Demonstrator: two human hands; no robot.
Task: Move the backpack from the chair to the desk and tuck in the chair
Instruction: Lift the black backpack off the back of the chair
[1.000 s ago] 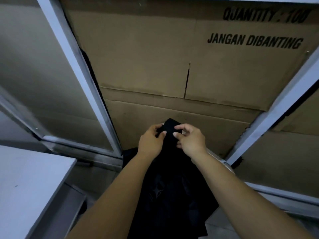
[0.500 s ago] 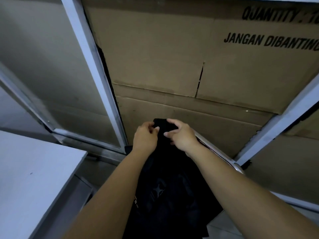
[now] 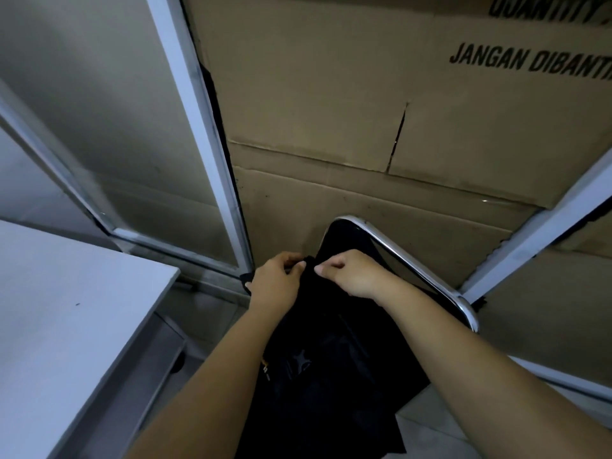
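A black backpack (image 3: 318, 369) hangs in front of me at the lower middle, a small star logo on its front. My left hand (image 3: 278, 283) and my right hand (image 3: 351, 276) both pinch its top edge from either side. Right behind the bag stands the chair (image 3: 414, 270), of which I see the chrome tube of the backrest and black upholstery under it. Its seat is hidden by the bag. The white desk (image 3: 59, 326) lies at the lower left, its corner a short way left of my left hand.
Large cardboard sheets (image 3: 331, 111) with black print fill the glazed wall behind the chair. White window frames (image 3: 198, 127) run diagonally on the left and right. A grey panel (image 3: 145, 369) sits under the desk edge. Pale floor shows at the bottom right.
The view has swung left, so the desk fills more of the frame. The chair's chrome backrest has come into sight behind the bag. Both hands keep their grip on the bag's top.
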